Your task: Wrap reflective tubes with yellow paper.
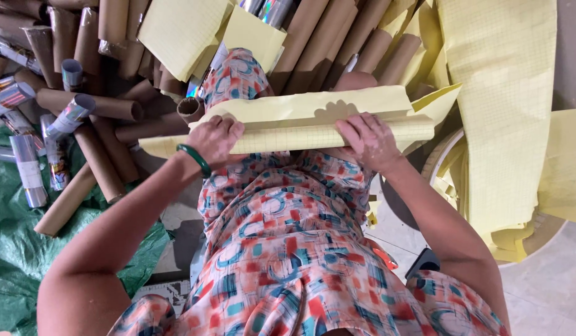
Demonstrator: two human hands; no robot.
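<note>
Head view, looking straight down at our lap. We hold a yellow gridded sheet (313, 121) across our knees, partly rolled into a loose tube running left to right. Left hand (216, 140) sits on the sheet's left end, fingers curled over the roll and pressing it down; a green bangle (194, 158) is on that wrist. Right hand (369, 140) sits right of the sheet's middle, fingers spread and bent over the roll's edge, gripping the paper. Both hands touch the sheet, well apart from each other.

Under the sheet we see our patterned dress (281, 236), red, teal and cream, covering the lap.

Beyond the knees lies a pile of brown cardboard tubes (107, 106), many overlapping and pointing different ways. Among them on the left are shiny foil-wrapped rolls (26, 171), some on a green tarp (20, 249) that covers the floor at lower left.

More yellow gridded sheets (499, 112) hang in a long stack on the right, draped down over a round edge; we cannot tell what the round thing is. Another yellow sheet (182, 31) lies on the tubes at the top.
</note>
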